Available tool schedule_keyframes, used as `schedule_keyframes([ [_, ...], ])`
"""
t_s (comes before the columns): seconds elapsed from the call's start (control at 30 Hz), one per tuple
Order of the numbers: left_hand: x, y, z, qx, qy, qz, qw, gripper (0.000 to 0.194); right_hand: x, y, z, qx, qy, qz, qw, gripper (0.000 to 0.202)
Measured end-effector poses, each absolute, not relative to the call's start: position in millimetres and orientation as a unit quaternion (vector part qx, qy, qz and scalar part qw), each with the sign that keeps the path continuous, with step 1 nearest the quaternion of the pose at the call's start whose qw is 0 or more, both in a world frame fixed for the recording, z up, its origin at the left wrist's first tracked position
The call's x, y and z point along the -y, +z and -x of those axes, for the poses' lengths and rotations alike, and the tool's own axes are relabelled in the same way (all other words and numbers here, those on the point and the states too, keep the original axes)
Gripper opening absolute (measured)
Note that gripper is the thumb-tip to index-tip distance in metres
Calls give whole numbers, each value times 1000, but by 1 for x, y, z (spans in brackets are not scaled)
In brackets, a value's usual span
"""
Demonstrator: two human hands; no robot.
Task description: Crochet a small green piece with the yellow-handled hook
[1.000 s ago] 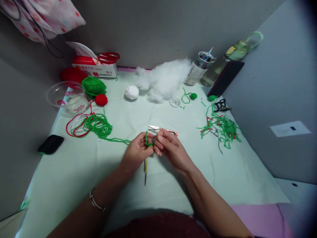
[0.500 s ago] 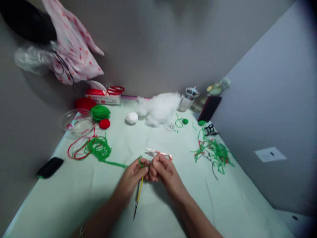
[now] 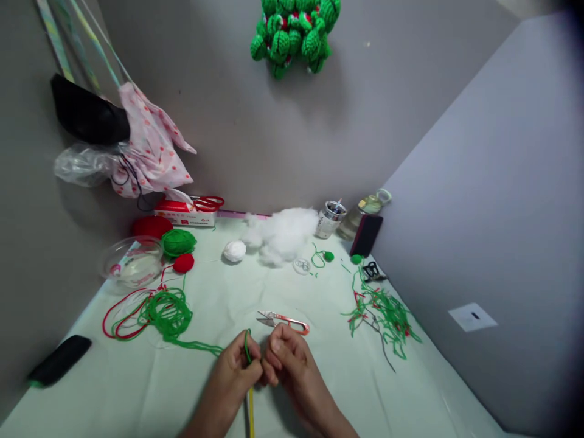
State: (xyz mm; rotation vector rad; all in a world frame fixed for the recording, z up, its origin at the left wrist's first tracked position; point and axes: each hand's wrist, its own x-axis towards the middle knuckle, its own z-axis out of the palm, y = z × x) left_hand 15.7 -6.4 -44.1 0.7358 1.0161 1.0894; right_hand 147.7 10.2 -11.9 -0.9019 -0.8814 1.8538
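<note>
My left hand [image 3: 237, 369] is closed, with green yarn [image 3: 247, 348] looped up over its fingers. From this hand a green strand runs left to a loose coil of green yarn [image 3: 168, 313]. A thin yellow-handled tool [image 3: 250, 417], which looks like a crochet hook, sticks out downward below the left thumb; its upper end is hidden by the fingers. My right hand [image 3: 292, 364] is pinched closed against the left fingertips, and what it grips is hidden. Just beyond the right fingers lie orange-handled thread snips [image 3: 285, 321].
At the left are a green yarn ball [image 3: 178, 243], a red ball [image 3: 183, 263], a clear plastic bowl [image 3: 132, 260] and a black object [image 3: 61, 360]. White stuffing [image 3: 283, 234] sits by the wall. Yarn scraps [image 3: 387, 313] and a phone [image 3: 367, 236] are at the right.
The camera view has tilted up, so a green crocheted bunch on the wall now shows and the table things sit lower. Both hands stay together; the thread snips are less covered.
</note>
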Motion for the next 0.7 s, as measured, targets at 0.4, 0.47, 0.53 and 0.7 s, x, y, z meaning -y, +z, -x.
schedule_keyframes([
  [0.4,5,-16,-4,-411,489,-224,736,29,-18,2,-153,280,782,322,454,48],
  [0.47,4,-20,-2,-411,480,-199,749,27,-19,3,-154,282,783,332,445,43],
  [0.53,3,-24,0,-408,478,-184,756,23,-21,4,-156,281,784,338,438,38],
  [0.7,3,-26,3,-375,491,-222,755,12,-20,7,-160,303,783,346,418,35],
])
